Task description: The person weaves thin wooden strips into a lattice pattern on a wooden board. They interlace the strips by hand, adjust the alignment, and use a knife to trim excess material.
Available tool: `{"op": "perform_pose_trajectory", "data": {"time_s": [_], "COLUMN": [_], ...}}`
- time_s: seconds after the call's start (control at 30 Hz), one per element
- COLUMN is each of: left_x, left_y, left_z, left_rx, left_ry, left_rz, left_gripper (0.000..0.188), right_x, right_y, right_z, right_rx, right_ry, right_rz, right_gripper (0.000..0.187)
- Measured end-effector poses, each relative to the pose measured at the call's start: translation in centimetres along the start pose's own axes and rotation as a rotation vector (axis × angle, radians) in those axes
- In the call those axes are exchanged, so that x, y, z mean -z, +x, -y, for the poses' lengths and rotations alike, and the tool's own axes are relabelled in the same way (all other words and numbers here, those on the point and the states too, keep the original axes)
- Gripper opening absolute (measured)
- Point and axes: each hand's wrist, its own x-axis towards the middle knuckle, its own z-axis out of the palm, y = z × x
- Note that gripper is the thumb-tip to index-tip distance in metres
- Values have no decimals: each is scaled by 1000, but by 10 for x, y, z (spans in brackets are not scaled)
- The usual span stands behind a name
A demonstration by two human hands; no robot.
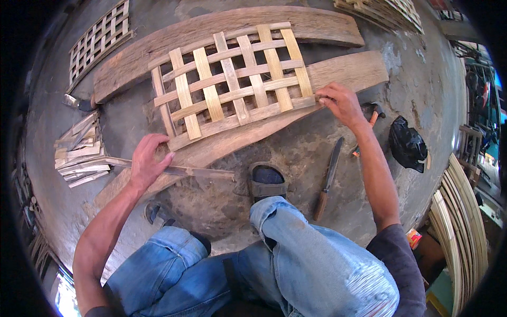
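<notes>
A woven lattice panel of flat bamboo slats [231, 79] lies slantwise across two thick wooden planks, the far plank [317, 27] and the near plank [351, 72]. At the panel's near left corner, my left hand [149, 164] has its fingers and thumb around the end of the nearest slat. My right hand [340, 103] pinches the other end of that slat at the near right corner; its fingertips partly hide the end. Below my left hand, a narrow bamboo strip [203, 172] crosses the near plank.
A long knife [331, 171] lies on the floor beside my foot. Right of it are an orange-handled hammer [373, 119] and a black plastic bag [407, 145]. Split bamboo pieces [82, 153] are piled left; another lattice panel [100, 42] is far left. Long strips [459, 232] stand at the right.
</notes>
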Motion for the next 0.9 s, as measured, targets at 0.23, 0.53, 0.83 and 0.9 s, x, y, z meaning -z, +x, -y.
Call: {"op": "perform_pose_trajectory", "data": {"time_s": [0.23, 0.53, 0.83, 0.9], "left_x": [1, 4, 6, 7], "left_y": [1, -1, -1, -1], "left_z": [6, 0, 0, 0], "left_rx": [23, 36, -18, -35], "left_ry": [18, -102, -13, -36], "left_rz": [18, 23, 35, 32], "left_gripper": [36, 36, 39, 38], "right_x": [-3, -2, -4, -2], "right_y": [1, 3, 2, 2], "right_z": [-2, 6, 0, 1], "right_rx": [26, -55, -42, -66], "right_ry": [43, 32, 24, 32], "right_rz": [-10, -5, -6, -7], "right_gripper": [24, 23, 26, 28]}}
